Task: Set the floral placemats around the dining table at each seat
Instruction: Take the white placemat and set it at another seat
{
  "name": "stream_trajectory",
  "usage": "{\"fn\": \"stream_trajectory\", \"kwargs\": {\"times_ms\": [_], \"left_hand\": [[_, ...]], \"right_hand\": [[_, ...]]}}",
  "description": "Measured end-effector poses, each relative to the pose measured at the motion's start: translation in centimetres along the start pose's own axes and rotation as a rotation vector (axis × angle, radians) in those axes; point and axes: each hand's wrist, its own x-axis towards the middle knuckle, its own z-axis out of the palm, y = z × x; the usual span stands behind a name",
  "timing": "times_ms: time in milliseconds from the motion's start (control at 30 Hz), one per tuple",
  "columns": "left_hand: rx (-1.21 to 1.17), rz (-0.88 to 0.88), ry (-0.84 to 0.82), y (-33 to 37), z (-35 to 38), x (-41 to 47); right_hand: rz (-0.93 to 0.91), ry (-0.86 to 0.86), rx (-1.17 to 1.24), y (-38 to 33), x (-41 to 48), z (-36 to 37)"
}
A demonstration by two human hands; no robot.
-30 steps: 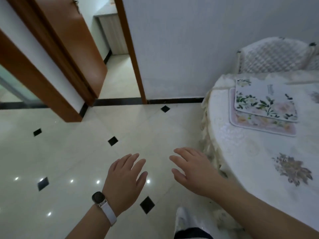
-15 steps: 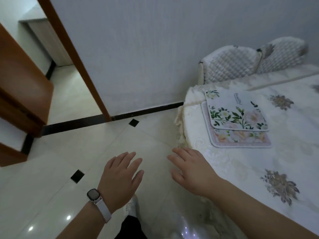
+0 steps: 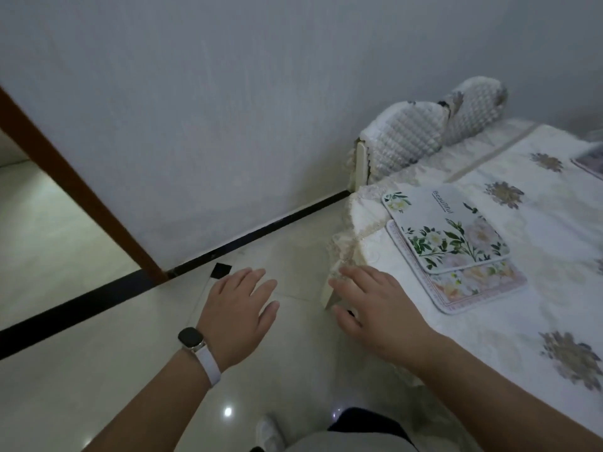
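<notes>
Holding nothing in left hand (image 3: 239, 316) or right hand (image 3: 375, 311), fingers loose. Reach ahead-right to placemat stack (image 3: 473, 285) on bench (image 3: 538, 321); pinch top mat (image 3: 443, 223) by a corner, lift without dragging lower one.

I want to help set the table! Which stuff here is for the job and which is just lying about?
For the job: leafy placemat, pink-edged placemat under it, dining table, two padded chairs.
Just about: wristwatch, brown door frame, black floor tile.
</notes>
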Motion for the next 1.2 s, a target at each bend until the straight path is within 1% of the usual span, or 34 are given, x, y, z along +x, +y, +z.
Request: {"fn": "stream_trajectory", "kwargs": {"times_ms": [133,233,333,467,633,733,867,933,1067,1133,1200], "left_hand": [[-0.051,0.101,-0.007,-1.2,0.4,4.3],[-0.077,0.170,-0.026,-1.4,1.5,7.8],[-0.080,0.210,-0.080,-1.5,2.6,11.6],[-0.031,0.242,-0.137,-1.9,4.3,17.1],[0.043,0.269,-0.248,-1.3,5.8,26.0],[0.063,0.339,-0.279,0.8,6.5,31.6],[0.030,0.454,-0.288,4.9,7.8,38.6],[0.014,0.519,-0.298,7.1,8.6,41.1],[0.002,0.648,-0.373,11.0,10.6,45.0],[-0.009,0.694,-0.420,12.7,11.9,46.8],[-0.058,0.694,-0.477,13.9,13.7,48.4]], "right_hand": [[0.087,0.002,0.002,0.2,1.9,-0.1],[0.165,-0.015,0.008,2.1,3.4,0.6],[0.223,0.006,0.013,4.7,4.9,1.7],[0.285,0.005,0.042,8.9,8.3,4.0],[0.378,0.038,0.174,15.5,12.6,6.3],[0.433,0.063,0.206,19.7,14.0,6.0],[0.519,0.062,0.172,25.5,14.4,4.7],[0.587,0.088,0.162,27.8,13.7,3.9],[0.763,0.102,0.190,30.9,11.0,3.3],[0.889,0.092,0.250,31.9,9.2,3.8],[1.061,0.092,0.351,32.3,7.3,4.5]]}}
